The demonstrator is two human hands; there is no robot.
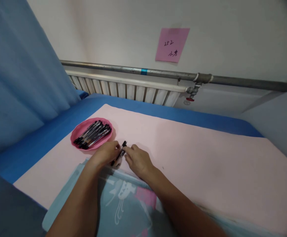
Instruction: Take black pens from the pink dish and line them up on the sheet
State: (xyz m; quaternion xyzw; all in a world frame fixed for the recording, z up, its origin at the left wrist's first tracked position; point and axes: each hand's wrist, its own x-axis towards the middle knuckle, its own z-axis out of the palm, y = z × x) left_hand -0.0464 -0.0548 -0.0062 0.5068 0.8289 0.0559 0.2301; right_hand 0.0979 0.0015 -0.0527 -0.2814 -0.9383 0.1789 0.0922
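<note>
A few black-capped pens [120, 155] are held between my two hands, slanting over the pink sheet near my lap. My left hand [108, 152] has its fingers curled closed on the pens from the left. From the right, my right hand [138, 160] pinches them near their upper ends with thumb and forefinger. Exactly how many pens there are is hard to make out. Just beyond my left hand, a pink oval basket [74, 132] holds several more clear pens [94, 134] with black caps, lying side by side at a slant.
The pink sheet [195, 158] covers a blue bed-like surface [143, 108]. A blue curtain [22, 75] hangs at the left. Along the wall run a metal pipe [168, 74], a white radiator [131, 90] and a red valve handle [190, 99]. A pink note [172, 45] is stuck above.
</note>
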